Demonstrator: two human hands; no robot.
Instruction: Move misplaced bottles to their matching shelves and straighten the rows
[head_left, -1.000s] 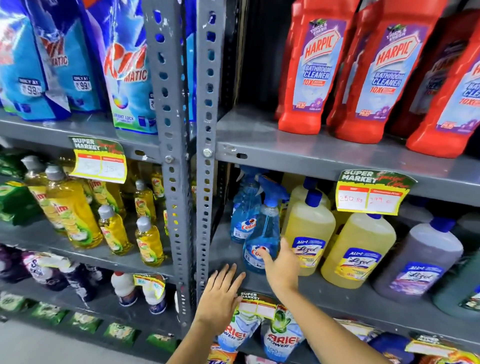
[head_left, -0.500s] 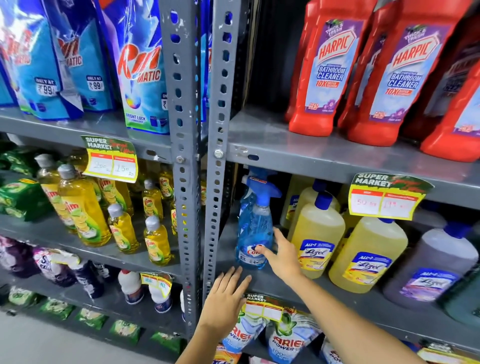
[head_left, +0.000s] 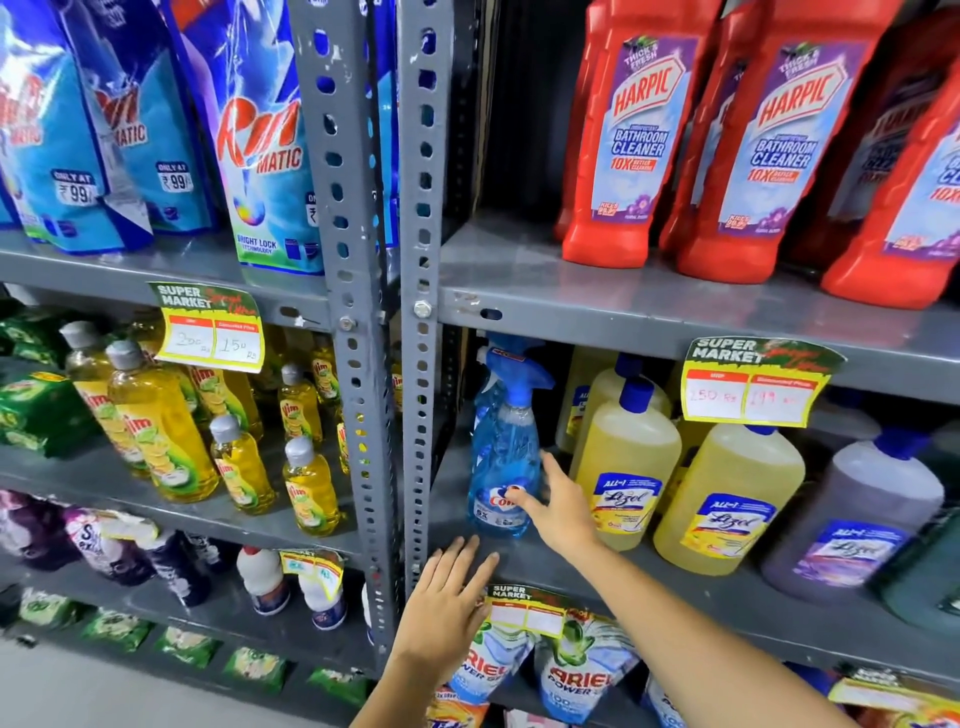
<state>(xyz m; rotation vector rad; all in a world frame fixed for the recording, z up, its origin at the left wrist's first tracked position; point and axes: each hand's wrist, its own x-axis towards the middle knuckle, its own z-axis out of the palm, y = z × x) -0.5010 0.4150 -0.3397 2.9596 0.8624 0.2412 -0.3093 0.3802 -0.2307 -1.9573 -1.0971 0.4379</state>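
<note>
A blue Colin spray bottle (head_left: 501, 457) stands upright at the left end of the middle right shelf (head_left: 691, 597), with a second blue spray bottle half hidden behind it. My right hand (head_left: 558, 506) touches its lower right side, thumb on the label and fingers spread, not closed around it. My left hand (head_left: 447, 603) lies flat with fingers apart on the shelf's front edge, beside the grey upright. Yellow Lizol bottles (head_left: 626, 467) stand just right of the spray bottle, then a purple Lizol bottle (head_left: 852, 519).
Red Harpic bottles (head_left: 631, 135) fill the shelf above. Across the grey perforated upright (head_left: 358, 312), yellow Vim bottles (head_left: 161, 421) line the left middle shelf under blue Rin pouches (head_left: 260, 140). Ariel pouches (head_left: 582, 670) hang below. Price tags (head_left: 753, 384) stick out from the shelf edges.
The front spray bottle has slid left and back, lining up in front of the second one. My right hand followed it; my left hand stayed on the shelf edge.
</note>
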